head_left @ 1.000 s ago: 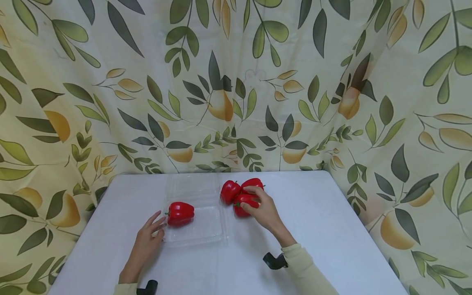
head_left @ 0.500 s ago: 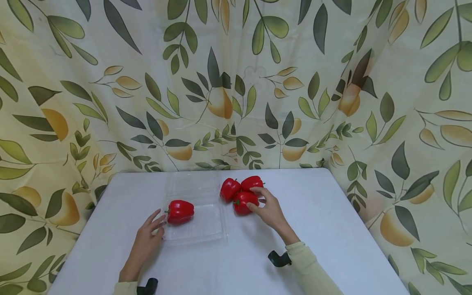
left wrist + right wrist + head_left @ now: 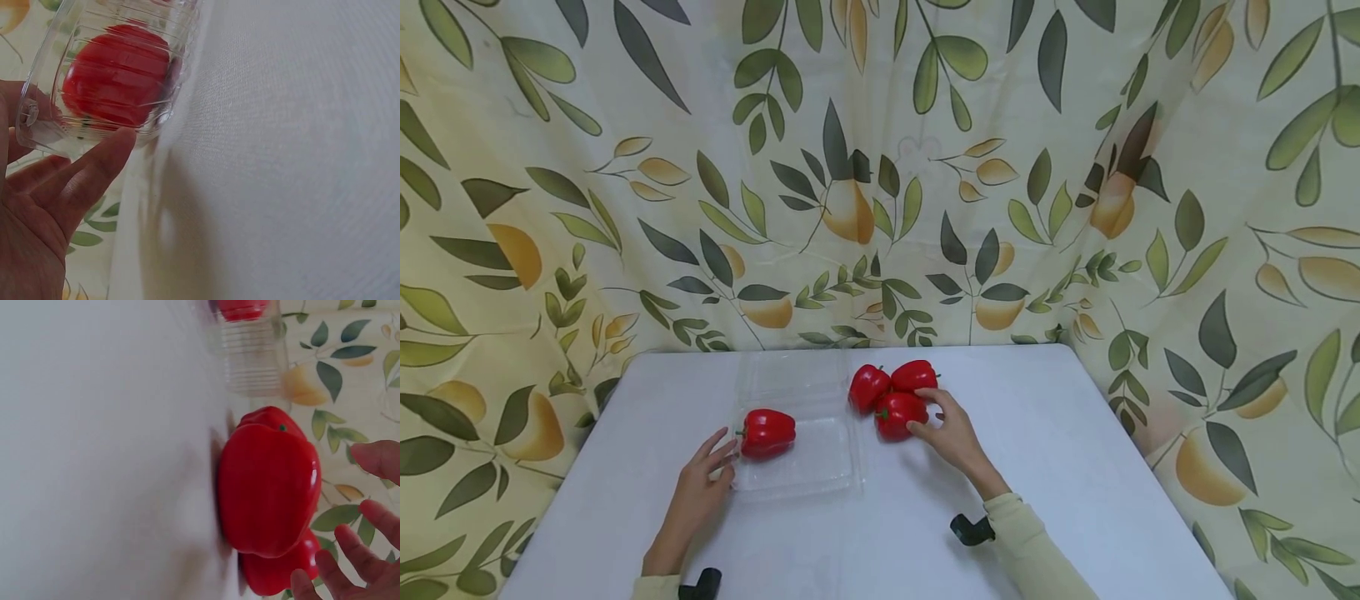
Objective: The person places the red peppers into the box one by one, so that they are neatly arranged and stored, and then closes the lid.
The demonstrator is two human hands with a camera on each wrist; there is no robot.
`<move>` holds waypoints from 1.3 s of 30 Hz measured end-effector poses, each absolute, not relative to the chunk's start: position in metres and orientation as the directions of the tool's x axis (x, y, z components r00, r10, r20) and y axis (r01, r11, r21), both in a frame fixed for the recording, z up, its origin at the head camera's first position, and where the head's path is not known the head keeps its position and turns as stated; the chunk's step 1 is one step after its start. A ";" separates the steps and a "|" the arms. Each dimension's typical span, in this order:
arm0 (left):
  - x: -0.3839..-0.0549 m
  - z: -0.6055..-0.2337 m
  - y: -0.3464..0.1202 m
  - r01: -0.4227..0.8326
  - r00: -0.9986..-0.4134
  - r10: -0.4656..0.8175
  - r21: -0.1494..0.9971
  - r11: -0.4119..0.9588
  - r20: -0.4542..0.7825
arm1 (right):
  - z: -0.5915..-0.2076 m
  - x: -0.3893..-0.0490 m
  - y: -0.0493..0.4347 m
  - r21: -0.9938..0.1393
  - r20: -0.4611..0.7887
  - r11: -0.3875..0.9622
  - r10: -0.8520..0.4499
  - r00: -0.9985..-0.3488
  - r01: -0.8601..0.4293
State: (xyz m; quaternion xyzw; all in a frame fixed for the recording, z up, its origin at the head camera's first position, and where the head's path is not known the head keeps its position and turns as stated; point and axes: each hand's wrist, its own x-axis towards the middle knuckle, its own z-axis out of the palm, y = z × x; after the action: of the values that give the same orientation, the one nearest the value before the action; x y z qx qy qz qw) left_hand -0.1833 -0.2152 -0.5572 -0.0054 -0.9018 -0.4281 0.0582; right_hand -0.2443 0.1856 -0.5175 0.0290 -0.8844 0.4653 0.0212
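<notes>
A red bell pepper (image 3: 767,433) lies on its side in a clear plastic clamshell container (image 3: 820,479), its green stem toward my left hand (image 3: 698,492). That hand rests at the container's left side. In the left wrist view, a fingertip (image 3: 125,139) touches the ribbed clear wall, with the red pepper (image 3: 119,78) visible through it. Right of the container, three more red bell peppers sit bunched together: a front one (image 3: 898,417), a left one (image 3: 868,388) and a back one (image 3: 915,375). My right hand (image 3: 957,433) is just right of the front pepper, fingers spread, holding nothing.
The container's lid (image 3: 793,372) lies folded back toward the table's far edge. A white cloth covers the table (image 3: 1045,450). Behind it hangs a leaf-patterned curtain (image 3: 880,192). Dark wrist-worn devices show at the right wrist (image 3: 972,530) and left wrist (image 3: 702,585).
My right hand has loosened its fingers from the front pepper and drawn back slightly to the right. The peppers, the container and my left hand have stayed in place.
</notes>
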 end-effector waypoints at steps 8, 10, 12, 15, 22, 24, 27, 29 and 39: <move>-0.183 -0.560 -0.214 0.095 -0.987 -0.040 0.764 0.638 0.156 | -0.533 -0.245 0.190 -0.802 0.121 0.583 -0.056 -0.991 -0.131; -0.183 -0.560 -0.214 0.093 -0.987 -0.041 0.761 0.642 0.155 | -0.535 -0.246 0.189 -0.802 0.126 0.580 -0.067 -0.990 -0.141; -0.183 -0.560 -0.215 0.090 -0.987 -0.042 0.760 0.644 0.152 | -0.536 -0.246 0.189 -0.803 0.126 0.578 -0.079 -0.989 -0.149; -0.183 -0.560 -0.215 0.085 -0.989 -0.040 0.765 0.639 0.143 | -0.536 -0.246 0.187 -0.802 0.123 0.577 -0.092 -0.988 -0.153; -0.184 -0.559 -0.215 0.083 -0.990 -0.039 0.770 0.633 0.138 | -0.537 -0.249 0.184 -0.801 0.120 0.578 -0.099 -0.988 -0.155; -0.184 -0.558 -0.215 0.079 -0.990 -0.041 0.768 0.635 0.136 | -0.538 -0.250 0.183 -0.793 0.122 0.589 -0.099 -0.988 -0.157; -0.183 -0.558 -0.215 0.068 -0.991 -0.043 0.769 0.635 0.123 | -0.540 -0.250 0.181 -0.787 0.131 0.594 -0.100 -0.986 -0.165; -0.183 -0.557 -0.215 0.059 -0.992 -0.046 0.771 0.633 0.114 | -0.541 -0.250 0.180 -0.787 0.137 0.592 -0.103 -0.985 -0.171; -0.181 -0.556 -0.214 0.065 -0.992 -0.041 0.769 0.636 0.118 | -0.550 -0.254 0.177 -0.786 0.121 0.596 -0.115 -0.986 -0.166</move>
State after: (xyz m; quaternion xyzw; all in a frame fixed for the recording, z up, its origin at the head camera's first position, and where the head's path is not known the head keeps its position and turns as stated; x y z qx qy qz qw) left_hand -0.1814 -0.2144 -0.5563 -0.0067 -0.9023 -0.4265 0.0624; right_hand -0.2538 0.1769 -0.5496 0.0785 -0.8927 0.4428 0.0288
